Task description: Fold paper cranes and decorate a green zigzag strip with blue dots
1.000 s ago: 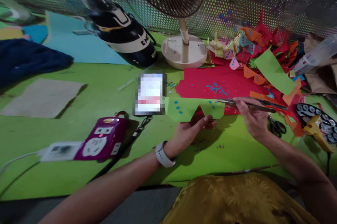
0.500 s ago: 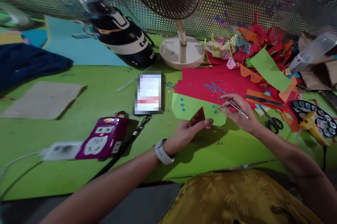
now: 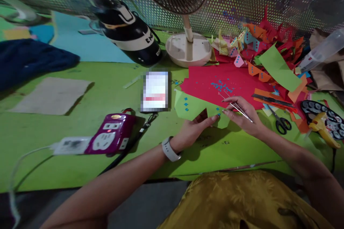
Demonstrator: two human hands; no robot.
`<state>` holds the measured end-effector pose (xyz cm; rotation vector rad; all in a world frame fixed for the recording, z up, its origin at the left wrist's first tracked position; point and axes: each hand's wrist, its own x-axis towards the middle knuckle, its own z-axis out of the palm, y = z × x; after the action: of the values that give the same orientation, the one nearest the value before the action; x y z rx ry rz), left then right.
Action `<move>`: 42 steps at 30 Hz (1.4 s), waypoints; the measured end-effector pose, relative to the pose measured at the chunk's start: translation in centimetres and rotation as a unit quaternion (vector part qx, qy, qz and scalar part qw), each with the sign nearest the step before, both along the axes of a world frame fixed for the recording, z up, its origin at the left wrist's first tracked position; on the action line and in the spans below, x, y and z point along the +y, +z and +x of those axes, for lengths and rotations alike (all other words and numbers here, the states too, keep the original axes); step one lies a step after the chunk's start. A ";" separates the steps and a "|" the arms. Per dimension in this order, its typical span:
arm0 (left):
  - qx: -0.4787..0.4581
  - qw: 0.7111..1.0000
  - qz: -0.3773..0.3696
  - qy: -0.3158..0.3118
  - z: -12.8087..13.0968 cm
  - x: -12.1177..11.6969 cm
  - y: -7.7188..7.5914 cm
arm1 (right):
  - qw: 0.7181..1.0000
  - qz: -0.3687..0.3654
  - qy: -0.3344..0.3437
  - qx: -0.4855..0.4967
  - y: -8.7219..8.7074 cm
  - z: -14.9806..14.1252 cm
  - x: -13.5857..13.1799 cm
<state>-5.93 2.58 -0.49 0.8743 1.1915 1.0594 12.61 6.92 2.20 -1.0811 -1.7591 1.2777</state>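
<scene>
My left hand (image 3: 192,133) grips a light green paper cutout (image 3: 196,105) by its near edge, its thumb lying beside a small blue paper piece on the right part. Several blue diamond-shaped pieces (image 3: 186,104) sit on the cutout, and a dark notch opens in its near edge. My right hand (image 3: 243,114) is closed on thin metal tweezers (image 3: 239,109), whose tips point away over the red paper (image 3: 206,75). Its fingertips are close to the cutout's right end; whether they touch it I cannot tell. Loose blue bits (image 3: 222,86) lie scattered on the red paper.
Scissors (image 3: 281,123), a yellow glue gun (image 3: 322,127) and a heap of folded coloured paper (image 3: 268,42) are on the right. A phone (image 3: 154,91), a purple power socket (image 3: 111,134), a black bottle (image 3: 131,37) and a fan (image 3: 188,48) stand left and behind.
The left thumb has moved right and up along the cutout, towards the lower blue piece. The tweezers stay in the right hand, their tips still over the red paper. The whole view has shifted slightly.
</scene>
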 end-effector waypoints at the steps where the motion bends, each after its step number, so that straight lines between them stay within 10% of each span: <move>1: 0.015 1.000 -0.003 -0.002 -0.1 -0.1 -0.1 | 1.000 0.001 -0.001 -0.002 -0.1 0.0 0.0; 35: 0.118 0.993 -0.025 -0.010 -0.6 -0.2 0.5 | 0.998 -0.001 0.068 0.004 -0.9 0.6 0.8; 42: 0.007 0.997 -0.078 0.008 -0.5 -0.3 -0.1 | 0.997 -0.003 0.072 0.003 -0.4 0.8 1.1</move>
<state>-6.41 2.25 -0.59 0.7519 1.2769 0.9599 13.38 7.98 1.79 -0.9673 -1.8582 1.3703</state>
